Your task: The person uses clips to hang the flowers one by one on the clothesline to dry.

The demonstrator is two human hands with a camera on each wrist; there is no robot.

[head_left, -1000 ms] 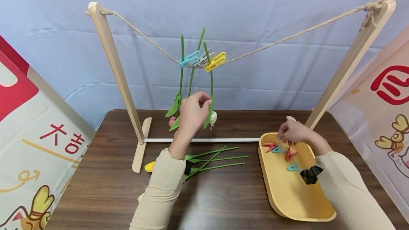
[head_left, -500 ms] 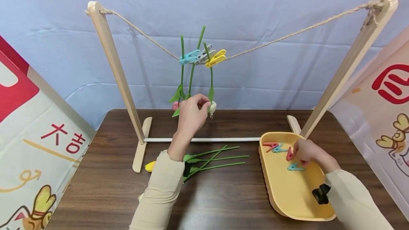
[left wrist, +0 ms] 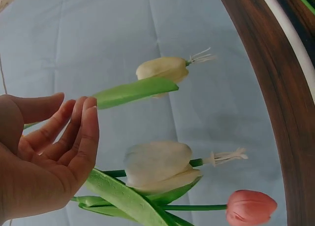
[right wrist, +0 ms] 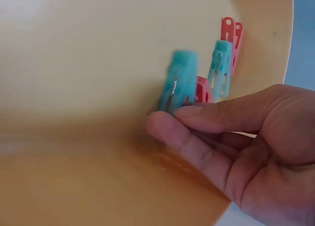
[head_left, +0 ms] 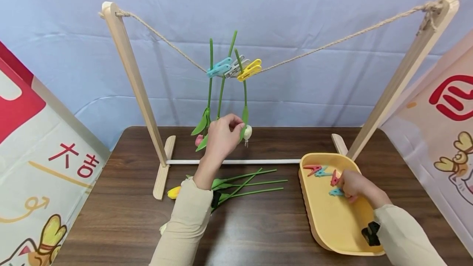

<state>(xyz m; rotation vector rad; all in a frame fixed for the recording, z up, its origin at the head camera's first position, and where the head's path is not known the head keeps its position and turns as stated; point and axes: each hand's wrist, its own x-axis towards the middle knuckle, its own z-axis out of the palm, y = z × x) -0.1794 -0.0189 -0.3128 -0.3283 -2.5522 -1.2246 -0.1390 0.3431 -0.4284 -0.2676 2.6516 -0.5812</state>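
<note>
My right hand is low inside the yellow tray, pinching a teal clothespin between thumb and forefinger. Close by in the tray lie another teal clothespin and red clothespins. My left hand is raised beside a hanging white tulip, its fingers loosely bent near the green leaf. A gap shows between thumb and fingertips in the left wrist view. Behind that hand hang another white tulip and a pink tulip.
A sagging rope joins two wooden posts. Blue, grey and yellow clothespins clip the hanging stems to it. A white bar crosses low. Loose tulips lie on the table, partly under my left arm.
My right hand has gone from the tray's back edge down and forward onto the teal clothespin. The hanging tulips have bobbed up and back down. My left hand has barely shifted.
</note>
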